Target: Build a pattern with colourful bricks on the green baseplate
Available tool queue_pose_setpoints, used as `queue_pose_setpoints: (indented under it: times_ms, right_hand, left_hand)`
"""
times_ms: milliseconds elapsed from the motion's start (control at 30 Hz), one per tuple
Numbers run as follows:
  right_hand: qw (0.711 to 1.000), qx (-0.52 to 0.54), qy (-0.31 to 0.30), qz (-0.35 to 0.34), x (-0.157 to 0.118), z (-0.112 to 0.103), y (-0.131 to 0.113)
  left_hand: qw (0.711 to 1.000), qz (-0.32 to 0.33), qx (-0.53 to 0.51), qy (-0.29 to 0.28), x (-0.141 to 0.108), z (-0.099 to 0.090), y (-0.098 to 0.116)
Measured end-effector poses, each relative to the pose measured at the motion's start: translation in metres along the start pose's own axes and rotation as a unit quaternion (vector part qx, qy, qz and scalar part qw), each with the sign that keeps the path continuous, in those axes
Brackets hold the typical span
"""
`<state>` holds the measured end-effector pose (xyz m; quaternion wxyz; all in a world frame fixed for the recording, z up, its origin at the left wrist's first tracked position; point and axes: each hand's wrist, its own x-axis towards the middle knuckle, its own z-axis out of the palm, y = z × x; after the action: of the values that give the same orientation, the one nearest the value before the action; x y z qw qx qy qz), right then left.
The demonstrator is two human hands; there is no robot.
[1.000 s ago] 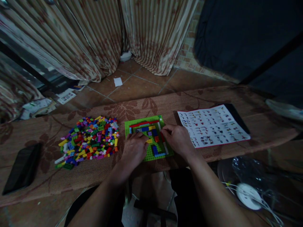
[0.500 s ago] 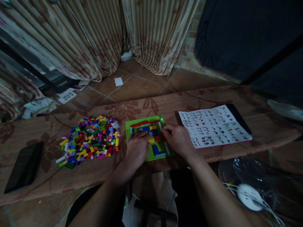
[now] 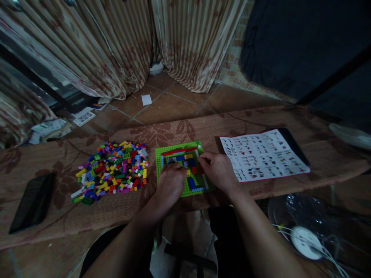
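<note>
A green baseplate (image 3: 160, 151) lies on the cloth-covered table, with red, blue, yellow, orange and white bricks fixed on it. Over its left part rests my left hand (image 3: 173, 179), fingers curled and bunched; whatever is under the fingertips is hidden. My right hand (image 3: 217, 168) is at the plate's right edge, thumb and forefinger pinched beside the white and red bricks; anything between the fingertips is too small to make out. A big pile of loose coloured bricks (image 3: 116, 168) is to the left of the plate.
A printed sheet (image 3: 263, 154) lies right of the plate, over a dark flat object (image 3: 292, 144). At the table's left end is a black phone (image 3: 32, 202). Below the table at the right are cables and a round white device (image 3: 306, 242).
My left hand has shifted slightly right over the plate, and its fingers are more bunched. My right hand stays at the plate's right edge. The whole view has moved a little.
</note>
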<state>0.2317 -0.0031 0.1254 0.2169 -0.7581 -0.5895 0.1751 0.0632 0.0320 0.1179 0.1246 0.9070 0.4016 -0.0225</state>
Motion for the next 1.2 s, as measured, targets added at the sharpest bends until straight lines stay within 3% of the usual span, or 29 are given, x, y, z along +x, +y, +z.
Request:
queue_pose_setpoints:
  times_ms: [400, 567, 733, 933, 1200]
  right_hand:
    - [1.0, -0.005, -0.015, 0.0, 0.0, 0.001, -0.001]
    - [0.998, -0.019, -0.066, -0.004, -0.006, 0.002, -0.004]
    - [0.989, -0.115, -0.096, -0.016, -0.011, 0.006, -0.011]
    - [0.977, -0.188, -0.103, -0.016, -0.01, 0.012, -0.012]
    - [0.981, -0.168, -0.096, 0.013, -0.011, 0.009, -0.01]
  left_hand:
    - [1.0, -0.005, -0.027, -0.014, 0.006, 0.006, -0.004]
    - [1.0, 0.01, -0.027, 0.003, 0.002, 0.013, -0.006]
    - [1.0, 0.006, -0.01, 0.019, -0.002, 0.014, -0.004]
    - [0.999, 0.013, 0.002, 0.046, -0.005, 0.01, -0.001]
    - [0.997, 0.006, 0.002, 0.08, -0.01, 0.007, -0.005]
